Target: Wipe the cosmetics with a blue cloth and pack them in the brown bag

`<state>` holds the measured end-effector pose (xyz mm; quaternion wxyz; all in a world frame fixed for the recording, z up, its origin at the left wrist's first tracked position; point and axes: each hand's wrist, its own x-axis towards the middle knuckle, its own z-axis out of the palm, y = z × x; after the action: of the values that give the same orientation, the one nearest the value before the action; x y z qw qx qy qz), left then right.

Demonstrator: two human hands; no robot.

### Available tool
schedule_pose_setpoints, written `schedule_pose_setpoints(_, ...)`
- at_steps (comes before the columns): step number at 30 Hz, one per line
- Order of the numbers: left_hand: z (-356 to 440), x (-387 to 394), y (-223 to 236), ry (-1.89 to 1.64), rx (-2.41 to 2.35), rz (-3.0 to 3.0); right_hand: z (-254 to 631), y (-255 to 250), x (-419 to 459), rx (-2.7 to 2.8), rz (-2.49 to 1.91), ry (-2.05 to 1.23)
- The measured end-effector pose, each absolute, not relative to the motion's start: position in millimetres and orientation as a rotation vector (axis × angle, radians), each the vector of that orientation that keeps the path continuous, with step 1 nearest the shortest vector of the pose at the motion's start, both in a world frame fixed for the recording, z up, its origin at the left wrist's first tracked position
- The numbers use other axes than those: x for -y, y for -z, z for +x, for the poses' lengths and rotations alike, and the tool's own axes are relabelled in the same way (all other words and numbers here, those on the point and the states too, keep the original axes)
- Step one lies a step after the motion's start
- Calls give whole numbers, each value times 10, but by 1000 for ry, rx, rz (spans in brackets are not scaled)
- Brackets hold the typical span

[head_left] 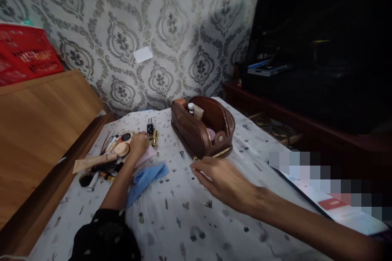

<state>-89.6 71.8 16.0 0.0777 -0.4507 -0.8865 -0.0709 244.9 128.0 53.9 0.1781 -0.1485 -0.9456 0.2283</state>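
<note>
My left hand (138, 143) rests among a pile of cosmetics (104, 159) on the patterned cloth (190, 220), its fingers curled down over small items near a gold tube (154, 137) and a dark bottle (150, 127); what it grips is hidden. My right hand (219, 179) hovers open, fingers spread, just in front of an open brown leather pouch (200, 128). The pouch holds a small bottle (191, 108) and other items. A blue cloth (145, 179) lies between my arms, partly under a pink card (146, 155).
A wooden board (39, 122) slopes along the left, with a red box (24, 55) behind it. Dark furniture (306, 122) stands at the right. A flat printed sheet (337, 208) lies at the right edge. Patterned wallpaper is behind.
</note>
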Motion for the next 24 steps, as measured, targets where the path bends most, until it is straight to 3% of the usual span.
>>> schedule_pose_setpoints(7,-983,-1159,-140,286,2767,-1261,1817,-257,-1184,2694,-498,-932)
schedule_pose_setpoints(16,-1139,-1312,-86,344,2903,-1053,1514,372,-1304,2164,-623,-1431)
schedule_pose_setpoints(24,-1011,-1185,-255,472,2683,-1240,1577,415,-1327,2079,-551,-1512)
